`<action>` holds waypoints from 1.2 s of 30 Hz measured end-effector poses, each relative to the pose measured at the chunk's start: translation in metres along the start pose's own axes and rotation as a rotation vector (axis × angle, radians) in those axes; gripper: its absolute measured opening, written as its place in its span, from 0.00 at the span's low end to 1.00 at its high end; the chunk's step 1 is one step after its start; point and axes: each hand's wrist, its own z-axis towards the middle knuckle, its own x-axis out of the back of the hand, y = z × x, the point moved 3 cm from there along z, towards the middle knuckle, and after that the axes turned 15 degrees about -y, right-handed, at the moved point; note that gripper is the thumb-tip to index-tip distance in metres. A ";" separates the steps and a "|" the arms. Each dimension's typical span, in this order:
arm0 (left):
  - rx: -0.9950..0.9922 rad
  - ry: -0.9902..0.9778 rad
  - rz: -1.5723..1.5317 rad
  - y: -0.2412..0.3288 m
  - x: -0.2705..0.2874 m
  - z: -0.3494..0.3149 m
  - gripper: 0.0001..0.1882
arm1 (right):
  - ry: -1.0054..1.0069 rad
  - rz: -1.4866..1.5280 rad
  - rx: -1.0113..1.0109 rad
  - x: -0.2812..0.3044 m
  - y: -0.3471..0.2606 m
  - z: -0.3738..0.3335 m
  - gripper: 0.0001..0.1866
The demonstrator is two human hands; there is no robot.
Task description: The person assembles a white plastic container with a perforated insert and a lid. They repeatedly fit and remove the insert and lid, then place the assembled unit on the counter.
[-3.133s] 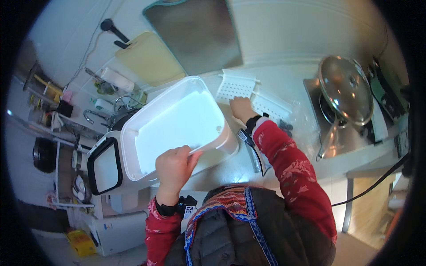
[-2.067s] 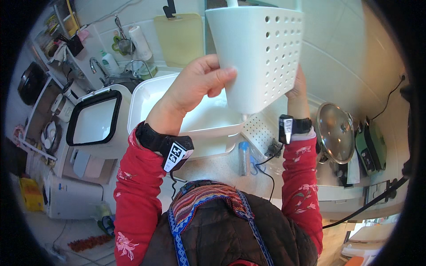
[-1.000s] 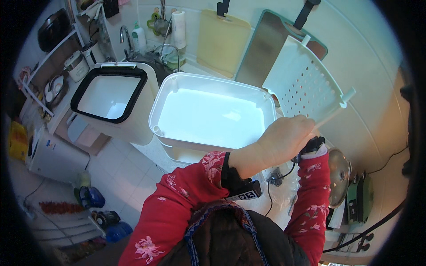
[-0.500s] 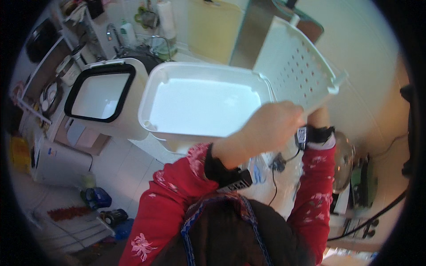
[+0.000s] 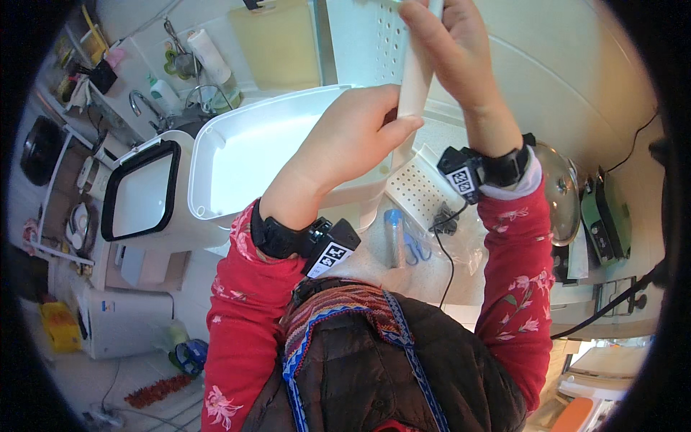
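Both my hands are raised and hold a white perforated plastic rack (image 5: 374,43) up in front of the wall. My left hand (image 5: 353,140) grips its lower edge, fingers wrapped around a white bar. My right hand (image 5: 453,50) grips the same bar higher up. Below the rack sits a large white rectangular tub (image 5: 252,158) on the counter, its inside bare. A second white perforated panel (image 5: 421,191) lies flat on the counter to the right of the tub.
A white appliance with a black-rimmed opening (image 5: 140,191) stands left of the tub. A tap and bottles (image 5: 162,93) are at the back left. A steel pot lid (image 5: 561,194) lies at right. A blue-capped tube (image 5: 396,234) and cable lie on the counter.
The rack has swung from a tilted position over the tub's right end to upright and closer to the camera. Both hands have risen with it.
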 end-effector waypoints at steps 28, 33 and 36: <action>0.099 0.043 0.552 -0.036 -0.051 -0.059 0.20 | 0.306 -0.303 0.020 -0.030 -0.017 0.015 0.14; 0.103 0.031 0.553 -0.036 -0.052 -0.059 0.20 | 0.295 -0.235 0.014 -0.035 -0.020 0.016 0.14; 0.172 0.001 0.533 -0.037 -0.050 -0.059 0.21 | 0.287 -0.281 -0.001 -0.032 -0.019 0.016 0.15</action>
